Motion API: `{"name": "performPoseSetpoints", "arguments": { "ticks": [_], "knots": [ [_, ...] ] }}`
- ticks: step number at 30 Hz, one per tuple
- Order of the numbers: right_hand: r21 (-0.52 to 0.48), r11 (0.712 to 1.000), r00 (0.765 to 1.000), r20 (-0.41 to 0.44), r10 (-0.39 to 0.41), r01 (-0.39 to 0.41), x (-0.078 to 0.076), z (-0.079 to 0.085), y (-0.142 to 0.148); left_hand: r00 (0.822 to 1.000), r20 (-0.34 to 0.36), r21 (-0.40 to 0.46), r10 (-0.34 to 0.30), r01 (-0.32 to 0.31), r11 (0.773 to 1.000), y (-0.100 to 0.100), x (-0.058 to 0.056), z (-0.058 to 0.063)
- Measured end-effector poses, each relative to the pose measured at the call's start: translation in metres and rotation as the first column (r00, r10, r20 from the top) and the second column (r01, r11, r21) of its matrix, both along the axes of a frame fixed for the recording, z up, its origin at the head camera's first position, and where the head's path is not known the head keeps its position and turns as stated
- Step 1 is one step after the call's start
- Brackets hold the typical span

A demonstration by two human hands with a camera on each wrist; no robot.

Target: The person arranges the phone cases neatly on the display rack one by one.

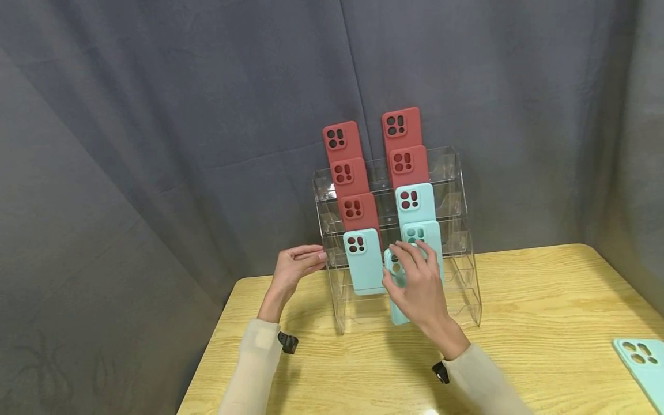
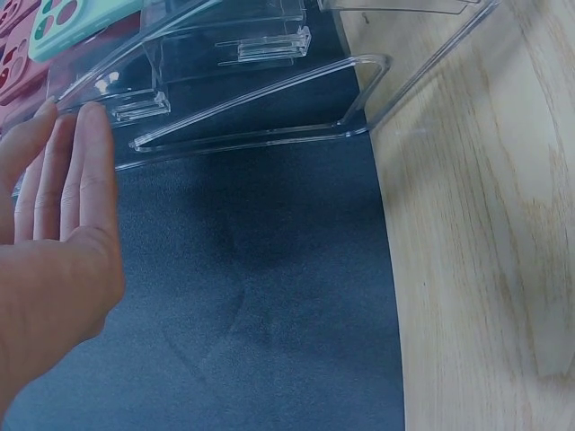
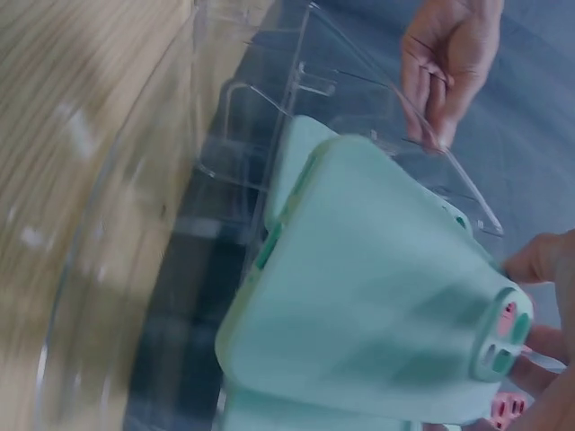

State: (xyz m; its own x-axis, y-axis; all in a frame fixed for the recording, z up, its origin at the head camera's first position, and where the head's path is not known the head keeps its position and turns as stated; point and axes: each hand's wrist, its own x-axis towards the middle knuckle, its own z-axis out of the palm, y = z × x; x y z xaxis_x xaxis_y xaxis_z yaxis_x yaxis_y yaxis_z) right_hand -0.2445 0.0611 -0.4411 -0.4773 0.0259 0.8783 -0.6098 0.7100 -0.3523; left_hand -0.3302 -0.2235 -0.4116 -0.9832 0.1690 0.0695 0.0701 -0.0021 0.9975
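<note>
My right hand (image 1: pixel 419 291) grips a mint-green phone case (image 3: pixel 359 287) near its camera cutouts, thumb on one edge and fingers on the other. This case stands in front of the lower right part of a clear acrylic display rack (image 1: pixel 469 282). My left hand (image 1: pixel 298 266) pinches the rack's left side edge between thumb and fingers. In the rack's left column, a mint-green phone case (image 1: pixel 368 271) sits below several red phone cases (image 1: pixel 358 210). The right column has a red phone case (image 1: pixel 410 164) above another mint-green phone case (image 1: pixel 417 204). Part of the held case is hidden by my fingers.
Another mint-green phone case (image 1: pixel 643 369) lies on the wooden table (image 1: pixel 539 323) at the far right. Behind the rack hangs a dark grey curtain (image 1: pixel 259 115), which also runs along the sides. The rack stands near the table's back edge.
</note>
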Motion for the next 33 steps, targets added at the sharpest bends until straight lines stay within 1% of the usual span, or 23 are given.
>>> {"name": "performPoseSetpoints", "arguments": {
  "ticks": [6,12,15,22,28,33],
  "knots": [
    [-0.024,1.000,1.000,-0.003,-0.018,0.018,-0.014,-0.008,-0.021,1.000,-0.002,0.003,0.000,0.000,1.000,0.001,-0.001,0.002],
    [-0.015,0.997,0.996,-0.054,-0.077,0.077,-0.022,-0.022,-0.043,1.000,0.001,0.008,0.002,-0.002,1.000,0.002,0.001,0.002],
    [0.001,0.995,0.993,-0.065,-0.102,0.102,-0.024,-0.030,-0.053,1.000,0.004,0.005,0.005,-0.005,1.000,0.002,0.002,0.002],
    [0.061,0.982,0.983,-0.059,-0.174,0.177,-0.024,-0.044,-0.071,1.000,-0.003,0.014,0.011,-0.011,1.000,0.002,0.002,0.000],
    [0.106,0.973,0.979,-0.013,-0.205,0.206,-0.023,-0.053,-0.081,1.000,-0.001,0.012,0.013,-0.013,1.000,0.002,0.000,-0.001],
    [0.113,0.970,0.975,0.023,-0.221,0.217,-0.021,-0.054,-0.084,1.000,-0.008,0.004,0.011,-0.011,1.000,0.001,0.000,-0.001]
  ]
}}
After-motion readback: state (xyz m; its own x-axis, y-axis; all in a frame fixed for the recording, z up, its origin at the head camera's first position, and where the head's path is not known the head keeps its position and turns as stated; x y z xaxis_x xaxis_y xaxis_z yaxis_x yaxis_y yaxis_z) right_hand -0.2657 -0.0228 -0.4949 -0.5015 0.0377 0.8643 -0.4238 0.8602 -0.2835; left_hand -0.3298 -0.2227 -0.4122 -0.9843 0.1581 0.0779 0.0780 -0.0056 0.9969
